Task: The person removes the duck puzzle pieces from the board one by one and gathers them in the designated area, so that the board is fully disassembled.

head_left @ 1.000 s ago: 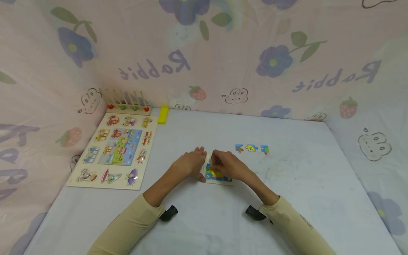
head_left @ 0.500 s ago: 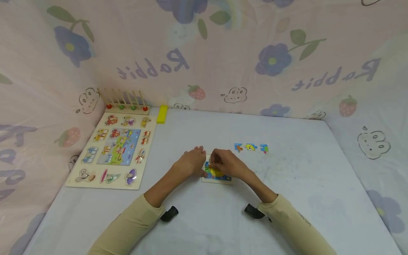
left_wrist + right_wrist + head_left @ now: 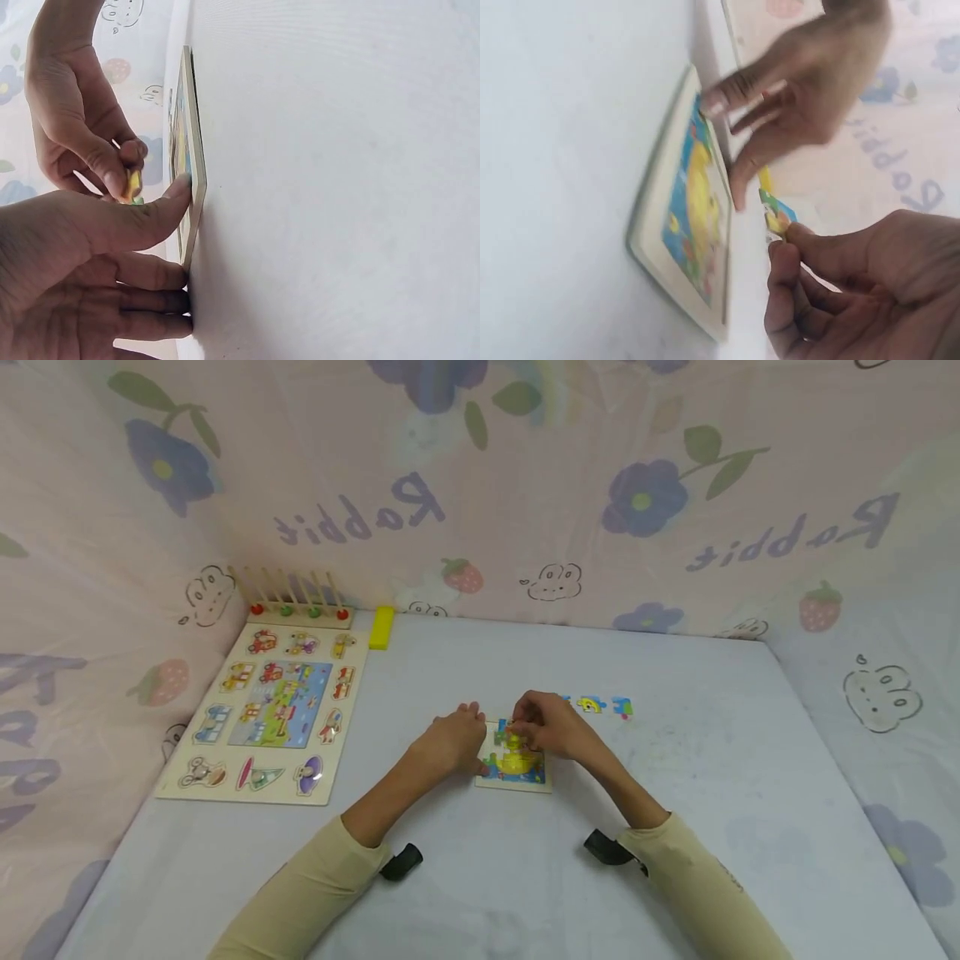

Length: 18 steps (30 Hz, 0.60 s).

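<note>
White tabletop (image 3: 697,768). Left hand (image 3: 452,741), fingers straight, braces puzzle (image 3: 513,788) edge, seemingly against sliding. Right hand's grip (image 3: 553,727) pinches piece (image 3: 778,213) by one end, likely leaving rest clear.

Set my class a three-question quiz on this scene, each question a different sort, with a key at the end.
1. True or false: the left hand touches the puzzle board.
2. What does the right hand pinch? a) a red bead b) a puzzle piece c) a crayon
3. Fill the gap: the block near the peg stand is coloured ____.

Key: 1. True; 2. b; 3. yellow.
</note>
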### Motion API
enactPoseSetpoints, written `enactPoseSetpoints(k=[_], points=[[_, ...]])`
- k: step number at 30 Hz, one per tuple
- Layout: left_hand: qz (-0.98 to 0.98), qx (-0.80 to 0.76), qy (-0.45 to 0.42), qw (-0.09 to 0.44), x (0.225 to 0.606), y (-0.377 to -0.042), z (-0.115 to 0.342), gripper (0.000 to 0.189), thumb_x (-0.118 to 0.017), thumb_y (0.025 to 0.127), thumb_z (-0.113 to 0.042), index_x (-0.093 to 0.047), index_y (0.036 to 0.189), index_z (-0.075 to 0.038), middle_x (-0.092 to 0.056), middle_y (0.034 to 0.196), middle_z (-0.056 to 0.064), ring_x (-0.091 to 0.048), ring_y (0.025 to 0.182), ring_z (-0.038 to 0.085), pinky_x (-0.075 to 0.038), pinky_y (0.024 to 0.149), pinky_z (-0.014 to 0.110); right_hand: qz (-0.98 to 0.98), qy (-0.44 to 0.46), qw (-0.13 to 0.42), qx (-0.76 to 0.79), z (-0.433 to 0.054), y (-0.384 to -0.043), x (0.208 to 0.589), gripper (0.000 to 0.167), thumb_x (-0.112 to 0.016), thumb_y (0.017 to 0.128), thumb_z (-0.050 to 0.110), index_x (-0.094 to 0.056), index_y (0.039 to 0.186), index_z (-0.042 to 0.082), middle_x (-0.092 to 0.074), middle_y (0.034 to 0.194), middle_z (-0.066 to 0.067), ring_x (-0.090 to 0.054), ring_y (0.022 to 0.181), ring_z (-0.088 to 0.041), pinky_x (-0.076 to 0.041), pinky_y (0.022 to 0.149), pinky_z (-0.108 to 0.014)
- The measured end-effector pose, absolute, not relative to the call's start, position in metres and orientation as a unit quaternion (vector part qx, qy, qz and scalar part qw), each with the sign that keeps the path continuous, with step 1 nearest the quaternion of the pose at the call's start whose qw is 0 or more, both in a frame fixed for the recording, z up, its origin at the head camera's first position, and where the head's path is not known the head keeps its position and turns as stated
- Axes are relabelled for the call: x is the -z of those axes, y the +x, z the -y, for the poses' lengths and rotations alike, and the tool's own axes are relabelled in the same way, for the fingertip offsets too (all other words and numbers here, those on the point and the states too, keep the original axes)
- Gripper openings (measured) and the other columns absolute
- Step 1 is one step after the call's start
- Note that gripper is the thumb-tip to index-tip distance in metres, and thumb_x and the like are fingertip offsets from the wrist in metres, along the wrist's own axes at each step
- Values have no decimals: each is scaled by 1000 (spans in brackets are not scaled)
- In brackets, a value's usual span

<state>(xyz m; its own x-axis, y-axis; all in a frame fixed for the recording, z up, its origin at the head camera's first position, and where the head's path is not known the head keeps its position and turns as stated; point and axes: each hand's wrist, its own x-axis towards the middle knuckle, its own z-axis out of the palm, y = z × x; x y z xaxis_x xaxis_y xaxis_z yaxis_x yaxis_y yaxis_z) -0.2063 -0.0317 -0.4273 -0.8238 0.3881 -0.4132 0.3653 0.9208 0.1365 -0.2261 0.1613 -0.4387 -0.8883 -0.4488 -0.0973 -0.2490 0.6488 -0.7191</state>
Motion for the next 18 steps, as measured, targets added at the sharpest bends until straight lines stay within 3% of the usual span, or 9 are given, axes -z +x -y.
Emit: enactPoseSetpoints(k=[9,14,18], points=[[-952,-27,202,230,427,-208,32,88,-79,93,-39,-38,159,1,-30,172,18,-31,161,31,-43,120,58,-916,-151,104,356,-209,-235,422,12,-71,98,5,-65,105,-3,-70,92,-17,-67,72,-20,-53,63,-26],[-951,-43,194,238,427,-208,34,80,-72,99,-37,-37,161,-1,-28,173,16,-29,162,29,-39,125,54,-927,-126,123,331,-229,-237,425,13,-73,96,5,-66,103,-3,-70,89,-16,-64,73,-20,-49,62,-26],[-952,-52,194,232,427,-206,36,83,-76,96,-37,-38,160,-2,-30,172,16,-30,161,30,-38,126,53,-932,-114,134,318,-236,-238,434,12,-75,94,6,-67,98,-3,-67,87,-14,-57,74,-17,-45,63,-26]])
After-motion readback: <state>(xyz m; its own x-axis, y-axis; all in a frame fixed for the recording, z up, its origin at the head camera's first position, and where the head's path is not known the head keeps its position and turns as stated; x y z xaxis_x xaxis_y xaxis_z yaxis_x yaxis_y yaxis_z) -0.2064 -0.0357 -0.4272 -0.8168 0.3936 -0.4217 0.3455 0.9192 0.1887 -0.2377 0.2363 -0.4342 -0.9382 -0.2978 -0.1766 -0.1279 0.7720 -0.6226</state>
